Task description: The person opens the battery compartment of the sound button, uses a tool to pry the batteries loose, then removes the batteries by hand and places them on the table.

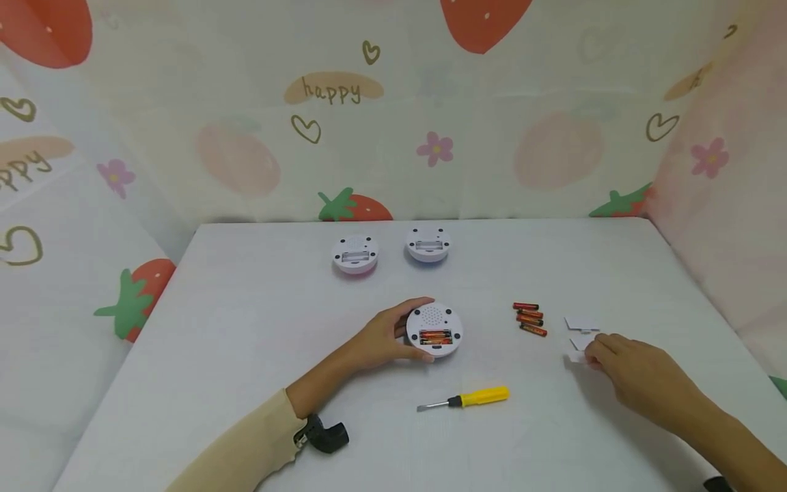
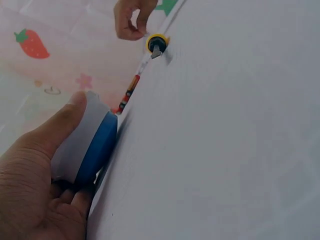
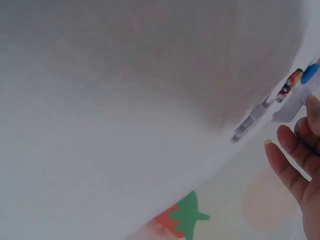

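My left hand [image 1: 384, 340] grips a round white battery-powered device [image 1: 433, 315] by its left side, thumb and fingers around the rim. Its underside faces up, and orange-and-black batteries [image 1: 436, 337] sit in the uncovered compartment. The left wrist view shows its blue lower part [image 2: 97, 147]. Over at the right, my right hand [image 1: 642, 379] pinches a small white battery cover [image 3: 291, 108] between thumb and fingertip, just above the table. Another white cover [image 1: 581, 323] lies beyond those fingers.
Two more round white devices [image 1: 355, 251] with bare battery compartments stand towards the back. Several loose batteries [image 1: 530, 318] lie between the hands. A yellow-handled screwdriver [image 1: 484, 396] lies nearer the front. Patterned cloth walls [image 1: 369, 157] border the white table [image 1: 277, 273].
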The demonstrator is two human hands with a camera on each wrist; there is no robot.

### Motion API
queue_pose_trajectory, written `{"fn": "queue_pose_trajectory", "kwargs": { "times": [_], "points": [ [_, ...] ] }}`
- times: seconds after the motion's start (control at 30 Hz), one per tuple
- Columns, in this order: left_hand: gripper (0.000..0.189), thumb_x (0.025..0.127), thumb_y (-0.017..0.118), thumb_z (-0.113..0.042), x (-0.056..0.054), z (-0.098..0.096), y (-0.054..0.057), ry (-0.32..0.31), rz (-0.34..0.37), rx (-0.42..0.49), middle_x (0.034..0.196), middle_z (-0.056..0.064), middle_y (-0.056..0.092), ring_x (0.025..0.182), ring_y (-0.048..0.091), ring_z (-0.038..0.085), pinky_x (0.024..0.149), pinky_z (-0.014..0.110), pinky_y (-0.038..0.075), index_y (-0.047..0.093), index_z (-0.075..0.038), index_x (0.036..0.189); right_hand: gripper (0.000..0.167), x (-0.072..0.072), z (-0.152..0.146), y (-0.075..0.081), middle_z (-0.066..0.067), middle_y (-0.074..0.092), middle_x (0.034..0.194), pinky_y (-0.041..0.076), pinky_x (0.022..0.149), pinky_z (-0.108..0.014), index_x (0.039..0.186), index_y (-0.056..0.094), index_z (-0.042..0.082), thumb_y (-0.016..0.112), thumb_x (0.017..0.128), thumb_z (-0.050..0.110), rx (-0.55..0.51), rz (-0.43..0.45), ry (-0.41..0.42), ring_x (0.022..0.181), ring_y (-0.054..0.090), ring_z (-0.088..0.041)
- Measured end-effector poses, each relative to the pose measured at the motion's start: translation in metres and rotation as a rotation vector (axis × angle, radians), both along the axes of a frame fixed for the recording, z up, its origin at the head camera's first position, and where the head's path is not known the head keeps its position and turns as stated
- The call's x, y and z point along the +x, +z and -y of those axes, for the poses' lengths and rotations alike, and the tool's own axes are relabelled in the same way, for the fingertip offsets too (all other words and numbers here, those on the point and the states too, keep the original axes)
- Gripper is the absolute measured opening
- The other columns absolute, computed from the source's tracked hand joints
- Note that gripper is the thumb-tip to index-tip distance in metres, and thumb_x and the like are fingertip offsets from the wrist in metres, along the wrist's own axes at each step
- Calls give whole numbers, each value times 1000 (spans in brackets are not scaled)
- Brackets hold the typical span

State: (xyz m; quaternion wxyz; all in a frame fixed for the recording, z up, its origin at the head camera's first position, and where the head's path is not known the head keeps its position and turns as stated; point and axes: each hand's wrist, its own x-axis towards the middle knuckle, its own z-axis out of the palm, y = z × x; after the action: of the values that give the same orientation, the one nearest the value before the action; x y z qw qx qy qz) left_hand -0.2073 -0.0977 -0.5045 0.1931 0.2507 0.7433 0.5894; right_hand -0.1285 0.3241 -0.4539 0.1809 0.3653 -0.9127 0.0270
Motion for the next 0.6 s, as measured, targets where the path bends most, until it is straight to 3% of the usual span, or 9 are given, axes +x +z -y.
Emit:
{"fn": "queue_pose_trajectory", "kwargs": {
  "times": [0.03,0.2,0.6],
  "points": [
    [97,74,92,-12,0,0,0,-2,1,3,154,-2,45,135,50,15,108,22,43,41,-19,156,33,0,0,0,5,57,82,53,58,-33,88,59,12,80,68,-5,14,20,-11,73,58,-15],
    [96,74,92,-9,0,-1,0,-8,7,7,154,-1,45,134,51,15,108,22,43,41,-18,155,30,-1,-2,-1,1,63,84,57,62,-36,90,63,10,82,72,-4,92,112,-73,76,63,-19],
    [95,74,92,-11,2,0,3,7,2,-21,153,-2,46,134,51,13,108,22,43,42,-24,154,28,-5,-9,-5,6,60,81,56,60,-33,87,65,13,85,73,0,118,133,-75,72,60,-14]
  ]
}}
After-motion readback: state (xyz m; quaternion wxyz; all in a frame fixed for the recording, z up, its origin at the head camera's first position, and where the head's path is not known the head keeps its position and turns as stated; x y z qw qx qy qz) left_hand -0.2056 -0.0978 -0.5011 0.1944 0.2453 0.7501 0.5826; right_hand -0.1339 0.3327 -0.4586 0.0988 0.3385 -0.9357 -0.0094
